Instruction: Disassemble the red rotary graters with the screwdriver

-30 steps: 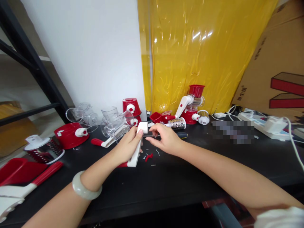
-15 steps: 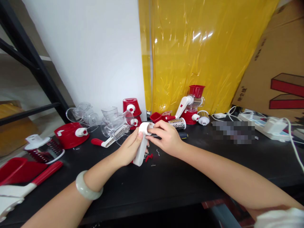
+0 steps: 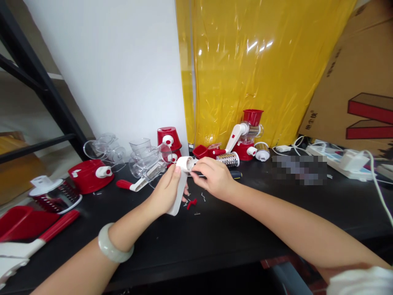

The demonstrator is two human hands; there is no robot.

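A white plastic crank arm [image 3: 179,188] with a round hollow end is gripped by my left hand [image 3: 165,189], thumb on its side. At the hollow end, my right hand [image 3: 215,177] has its fingers pinched together; a small pale piece shows at the fingertips, too small to identify. Below the hands, a small red part [image 3: 192,203] and several small metal pins [image 3: 203,197] lie on the black table [image 3: 184,250]. A screwdriver [image 3: 236,175] lies behind my right hand, mostly hidden.
Behind the hands stand red bases [image 3: 169,138], clear housings [image 3: 147,159], a grater drum [image 3: 229,159] and an assembled red grater [image 3: 245,139]. To the left are a red base [image 3: 89,176], another drum [image 3: 57,194] and red-handled parts [image 3: 59,225]. A power strip [image 3: 340,162] sits at right.
The crank arm has tilted, its round end turning toward my right hand. My right hand has drawn slightly back from inside that end. The whole view has shifted a little.
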